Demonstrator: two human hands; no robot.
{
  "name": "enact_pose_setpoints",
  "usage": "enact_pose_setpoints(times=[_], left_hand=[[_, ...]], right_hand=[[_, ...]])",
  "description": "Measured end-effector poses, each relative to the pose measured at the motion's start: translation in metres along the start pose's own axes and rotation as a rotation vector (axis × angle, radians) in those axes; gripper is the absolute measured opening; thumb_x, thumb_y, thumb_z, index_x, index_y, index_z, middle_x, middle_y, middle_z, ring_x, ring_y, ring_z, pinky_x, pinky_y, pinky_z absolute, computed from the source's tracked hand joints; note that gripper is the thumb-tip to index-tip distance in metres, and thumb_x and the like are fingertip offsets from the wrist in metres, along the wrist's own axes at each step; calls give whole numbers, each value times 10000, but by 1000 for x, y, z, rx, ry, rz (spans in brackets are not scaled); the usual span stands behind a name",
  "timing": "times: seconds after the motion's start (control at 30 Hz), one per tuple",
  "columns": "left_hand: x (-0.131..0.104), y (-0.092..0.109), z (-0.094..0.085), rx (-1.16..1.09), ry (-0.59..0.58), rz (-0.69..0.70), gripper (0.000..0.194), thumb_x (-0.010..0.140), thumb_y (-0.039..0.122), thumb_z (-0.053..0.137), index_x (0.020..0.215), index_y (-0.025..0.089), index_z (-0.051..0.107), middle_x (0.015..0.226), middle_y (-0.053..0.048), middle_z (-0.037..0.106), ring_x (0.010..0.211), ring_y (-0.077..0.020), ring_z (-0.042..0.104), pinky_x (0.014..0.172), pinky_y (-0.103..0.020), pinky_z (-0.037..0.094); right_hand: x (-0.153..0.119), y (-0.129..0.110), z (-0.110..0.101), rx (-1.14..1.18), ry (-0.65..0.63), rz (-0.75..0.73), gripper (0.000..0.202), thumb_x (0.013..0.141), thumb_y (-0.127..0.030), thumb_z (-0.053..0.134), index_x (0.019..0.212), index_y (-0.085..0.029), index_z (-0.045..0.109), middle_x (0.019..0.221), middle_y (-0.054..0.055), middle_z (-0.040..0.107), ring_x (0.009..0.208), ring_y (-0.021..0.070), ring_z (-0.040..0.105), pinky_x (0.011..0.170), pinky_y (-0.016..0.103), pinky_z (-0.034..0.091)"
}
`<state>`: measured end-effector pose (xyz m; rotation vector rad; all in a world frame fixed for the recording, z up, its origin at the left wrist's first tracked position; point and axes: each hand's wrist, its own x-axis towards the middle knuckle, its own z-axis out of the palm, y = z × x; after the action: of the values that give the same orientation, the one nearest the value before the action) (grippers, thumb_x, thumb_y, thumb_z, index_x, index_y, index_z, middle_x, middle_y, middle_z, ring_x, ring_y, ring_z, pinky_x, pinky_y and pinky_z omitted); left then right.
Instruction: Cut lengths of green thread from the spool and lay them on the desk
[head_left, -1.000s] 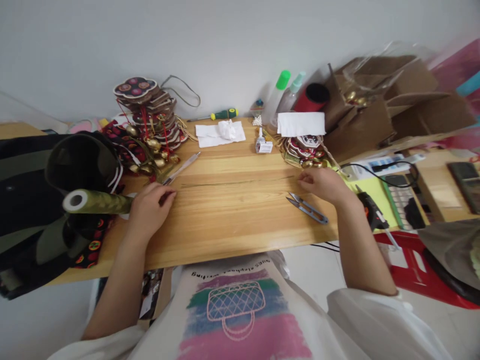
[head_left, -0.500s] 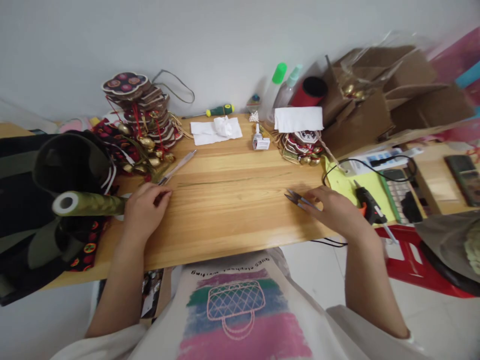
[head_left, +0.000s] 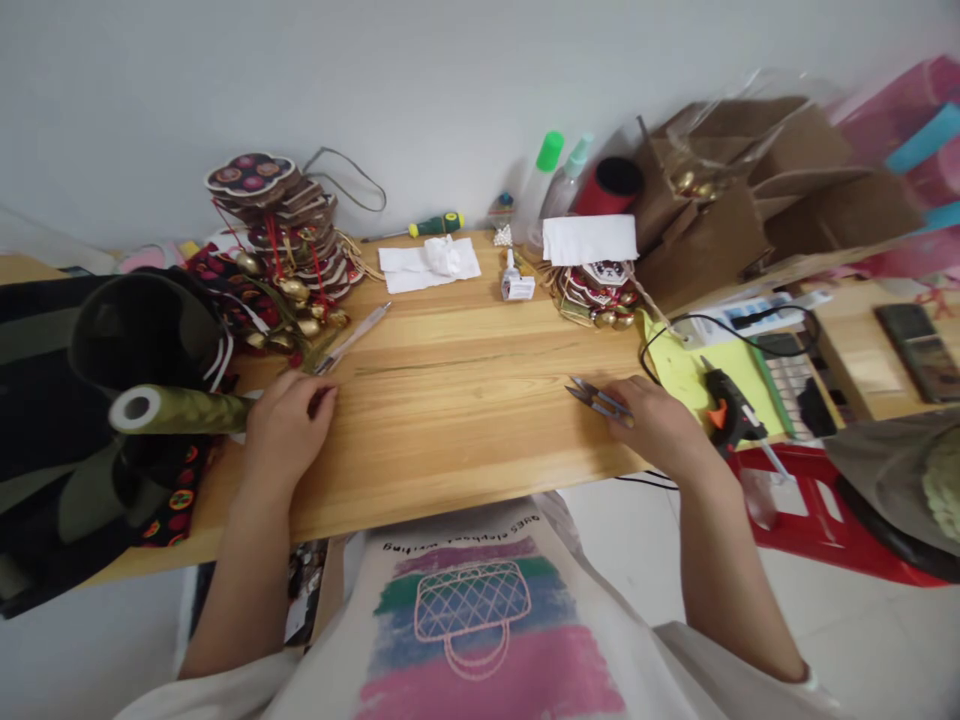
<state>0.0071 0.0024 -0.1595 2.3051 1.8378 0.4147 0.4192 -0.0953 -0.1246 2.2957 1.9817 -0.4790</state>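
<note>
Near the table's left side, my left hand (head_left: 289,425) rests on the wood with its fingers curled closed; anything inside them is hidden. Just beside it lies a spool of green cord (head_left: 180,410). A clear pen (head_left: 354,338) lies close beyond the fingers. My right hand (head_left: 660,425) is closed around a pair of thread snips (head_left: 596,397), whose blades point left and stand apart. Between my hands a thin green cord (head_left: 465,358) stretches across the wooden table (head_left: 450,430).
Stacked flower-shaped ornaments with bells (head_left: 289,230) stand back left. Along the wall are a screwdriver (head_left: 435,225), tissue (head_left: 431,262), a small glue bottle (head_left: 516,280) and more ornaments (head_left: 600,295). A glue gun (head_left: 731,405), black cable (head_left: 750,345) and cardboard box (head_left: 705,220) are right.
My right hand has turned slightly, and more of the snips shows. My left hand stays almost where it was. The whole view has shifted a little.
</note>
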Motion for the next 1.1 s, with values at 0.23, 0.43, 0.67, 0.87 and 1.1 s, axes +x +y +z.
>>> enact_pose_setpoints(times=[0.23,0.43,0.67,0.87,1.1], left_hand=[[-1,-2,2,1,-13,4,264,863,331,418,864,173,630,915,-98,667,900,-233,621,853,-350,485],[-1,-2,3,-12,9,26,253,867,330,417,854,180,620,911,-98,660,900,-239,619,846,-363,492],[-2,-2,1,1,1,29,235,873,329,415,831,193,603,915,-92,659,918,-239,611,870,-370,490],[-5,-5,3,5,15,32,222,866,328,420,843,206,605,919,-78,668,917,-230,615,869,-360,494],[-6,0,0,8,8,20,254,859,323,402,849,191,619,955,-100,684,939,-244,621,891,-383,500]], right_hand=[[2,-3,5,-57,-21,10,400,643,-87,555,1035,-146,611,1026,128,653,965,266,602,828,338,445],[2,0,11,-57,8,7,375,633,-107,550,1004,-160,567,1020,127,645,961,272,595,804,345,441],[1,-1,14,-68,46,8,354,630,-121,543,981,-173,555,996,125,640,945,276,594,795,352,440],[2,-3,13,-62,12,11,371,645,-118,538,1015,-147,556,1032,142,637,998,294,586,838,367,436],[1,-3,14,-69,30,10,362,647,-113,536,1006,-147,561,1032,145,637,989,290,583,842,368,433]])
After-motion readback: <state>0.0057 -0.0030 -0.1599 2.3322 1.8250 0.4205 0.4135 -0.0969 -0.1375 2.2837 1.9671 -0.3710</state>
